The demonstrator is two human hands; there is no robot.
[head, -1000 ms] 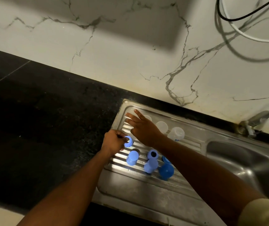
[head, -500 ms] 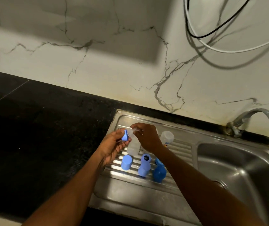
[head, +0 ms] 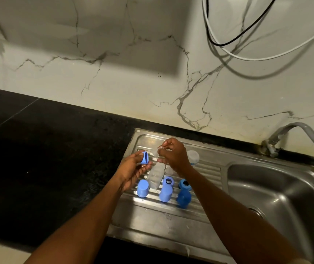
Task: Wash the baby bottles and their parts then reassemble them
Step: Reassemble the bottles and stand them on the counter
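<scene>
Drainboard (head: 171,221) of a steel sink, viewed from above. The clear part (head: 160,149) pinched in the fingertips of the right hand (head: 174,156) is transparent and blurred, and its shape cannot be made out. The left hand (head: 132,168) pinches a blue ring (head: 144,157) between thumb and fingers, at 9 o'clock of the clear part, near it but apart. A clear bottle (head: 155,177) sits on the drainboard at 6 o'clock of both, between the wrists. A second bottle (head: 193,156), at 3 o'clock of the right hand, is partly hidden by it. Three blue pieces (head: 166,193) stand in a row at 6 o'clock of the hands.
</scene>
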